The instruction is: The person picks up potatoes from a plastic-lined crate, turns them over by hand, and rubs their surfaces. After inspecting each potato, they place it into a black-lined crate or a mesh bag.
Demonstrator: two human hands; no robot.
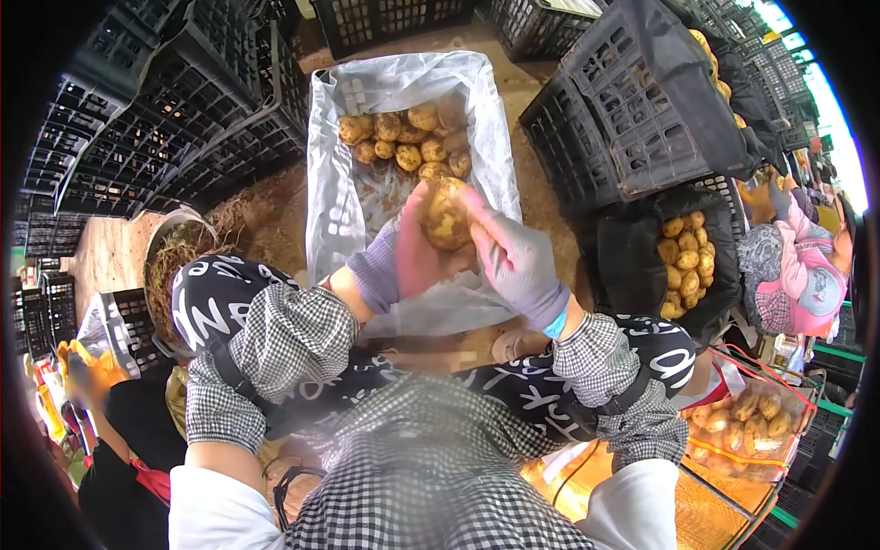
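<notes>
Center crate (500,156) ahead, pile (408,158) in its far half. Potato (446,218) between left hand (417,255) and right hand (521,268), over the crate's near half. Left: crate stack (174,101), tub (158,307) nearer. Right: far crate (582,115), then side crate (631,261) nearer, potatoes (686,259) inside. Co-worker (796,270) beyond. Bag (747,422) near right.

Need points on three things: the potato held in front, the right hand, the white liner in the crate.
Held potato (447,218): head view, middle of its exposed face.
Right hand (521,261): head view, back of the gloved hand.
White liner (330,179): head view, its left side.
</notes>
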